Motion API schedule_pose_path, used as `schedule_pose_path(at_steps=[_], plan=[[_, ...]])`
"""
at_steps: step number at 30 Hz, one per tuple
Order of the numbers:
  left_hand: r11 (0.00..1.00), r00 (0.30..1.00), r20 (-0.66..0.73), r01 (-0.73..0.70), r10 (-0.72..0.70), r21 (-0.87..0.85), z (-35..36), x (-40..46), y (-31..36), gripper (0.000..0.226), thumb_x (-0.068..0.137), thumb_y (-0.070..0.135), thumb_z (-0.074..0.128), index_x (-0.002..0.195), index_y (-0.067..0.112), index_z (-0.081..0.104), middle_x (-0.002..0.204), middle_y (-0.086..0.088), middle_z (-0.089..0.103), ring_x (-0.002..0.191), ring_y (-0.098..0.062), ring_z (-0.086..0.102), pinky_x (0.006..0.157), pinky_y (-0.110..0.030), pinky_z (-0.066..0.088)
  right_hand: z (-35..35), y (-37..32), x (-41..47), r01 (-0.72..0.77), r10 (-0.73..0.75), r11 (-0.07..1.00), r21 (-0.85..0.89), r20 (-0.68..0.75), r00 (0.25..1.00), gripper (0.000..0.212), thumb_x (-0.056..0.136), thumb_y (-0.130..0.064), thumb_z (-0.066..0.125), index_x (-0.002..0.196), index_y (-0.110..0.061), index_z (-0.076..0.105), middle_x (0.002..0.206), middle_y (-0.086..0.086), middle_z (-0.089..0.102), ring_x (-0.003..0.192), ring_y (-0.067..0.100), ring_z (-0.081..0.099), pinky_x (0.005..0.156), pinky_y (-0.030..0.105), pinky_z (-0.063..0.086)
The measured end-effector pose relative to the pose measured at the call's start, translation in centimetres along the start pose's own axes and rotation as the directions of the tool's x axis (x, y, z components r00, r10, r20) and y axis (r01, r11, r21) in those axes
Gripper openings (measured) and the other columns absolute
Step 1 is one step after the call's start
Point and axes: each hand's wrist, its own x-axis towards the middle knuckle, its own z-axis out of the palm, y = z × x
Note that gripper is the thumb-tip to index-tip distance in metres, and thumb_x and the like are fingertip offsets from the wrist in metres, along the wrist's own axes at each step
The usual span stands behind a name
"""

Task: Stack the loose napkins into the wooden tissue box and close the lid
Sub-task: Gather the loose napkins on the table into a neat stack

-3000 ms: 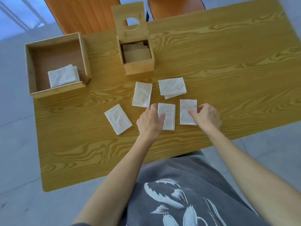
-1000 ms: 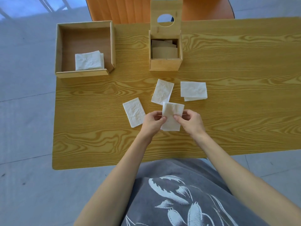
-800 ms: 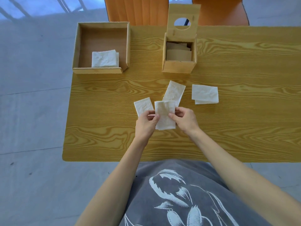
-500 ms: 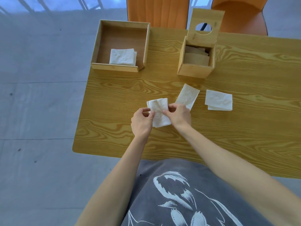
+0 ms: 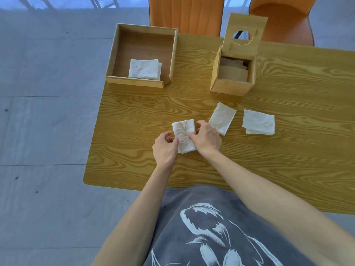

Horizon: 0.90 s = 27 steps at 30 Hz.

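My left hand (image 5: 165,148) and my right hand (image 5: 206,138) both pinch a small stack of white napkins (image 5: 183,133) just above the table, near its left part. Two more loose napkins lie to the right: one tilted (image 5: 222,118), one flat with another under it (image 5: 258,121). The wooden tissue box (image 5: 230,87) stands behind them with napkins inside. Its lid (image 5: 244,33), with a round hole, is tipped up and back.
An open wooden tray (image 5: 172,54) at the table's far left holds a few folded napkins (image 5: 145,69). The wooden table (image 5: 288,160) ends close on the left. Two orange chairs (image 5: 186,14) stand behind it.
The two napkins near the front were gathered into one stack held in both hands, then carried left over the third loose napkin. The view has shifted left as well.
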Motion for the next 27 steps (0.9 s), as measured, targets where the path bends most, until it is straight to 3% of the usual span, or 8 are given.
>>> schedule_pose_path(at_steps=[5, 10, 15, 20, 27], plan=[[1.000, 1.000, 0.014, 0.015, -0.015, -0.009, -0.1, 0.1, -0.2, 0.037, 0.086, 0.024, 0.072, 0.123, 0.019, 0.065, 0.095, 0.005, 0.074, 0.091, -0.015, 0.070, 0.089, -0.040, 0.056, 0.3, -0.3, -0.1, -0.008, 0.008, 1.000, -0.016, 0.047, 0.999, 0.030, 0.089, -0.033, 0.066, 0.115, -0.018, 0.068, 0.114, 0.005, 0.071, 0.105, 0.028, 0.065, 0.073, 0.034, 0.047], [1.000, 1.000, 0.029, 0.008, -0.007, -0.020, -0.1, -0.2, 0.0, 0.037, 0.087, 0.025, 0.072, 0.123, 0.019, 0.064, 0.091, 0.007, 0.070, 0.087, -0.011, 0.067, 0.086, -0.036, 0.055, 0.1, 0.2, -0.5, 0.022, -0.024, 0.999, 0.031, 0.069, 0.997, 0.030, 0.087, -0.033, 0.068, 0.113, -0.018, 0.066, 0.115, 0.003, 0.069, 0.111, 0.024, 0.062, 0.080, 0.035, 0.049], [0.999, 0.997, 0.074, -0.017, 0.019, -0.032, -0.2, -0.4, -0.1, 0.038, 0.086, 0.029, 0.072, 0.122, 0.018, 0.065, 0.094, 0.002, 0.073, 0.090, -0.015, 0.070, 0.086, -0.041, 0.057, -0.2, 1.1, -0.8, 0.026, -0.046, 0.981, 0.194, 0.101, 0.994, 0.031, 0.083, -0.026, 0.073, 0.111, -0.015, 0.066, 0.107, 0.001, 0.073, 0.101, 0.020, 0.067, 0.085, 0.036, 0.054], [0.998, 0.992, 0.123, -0.025, 0.032, -0.058, -0.1, -0.6, 0.0, 0.043, 0.083, 0.035, 0.075, 0.121, 0.017, 0.066, 0.100, 0.001, 0.074, 0.091, -0.016, 0.071, 0.087, -0.043, 0.057, -0.7, 2.3, -0.9, -0.040, -0.065, 0.885, 0.464, 0.210, 0.976, 0.032, 0.082, -0.020, 0.079, 0.110, -0.012, 0.065, 0.098, -0.003, 0.068, 0.093, 0.013, 0.065, 0.081, 0.025, 0.052], [0.974, 0.980, 0.196, 0.019, 0.027, -0.225, -0.1, -0.6, 0.9, 0.036, 0.083, 0.020, 0.078, 0.111, 0.017, 0.055, 0.103, -0.005, 0.070, 0.090, -0.018, 0.069, 0.071, -0.029, 0.055, -1.4, 3.7, -0.3, -0.133, -0.040, 0.782, 0.609, 0.261, 0.964, 0.037, 0.080, -0.018, 0.081, 0.113, -0.011, 0.065, 0.105, 0.008, 0.072, 0.101, 0.023, 0.070, 0.089, 0.045, 0.058]])
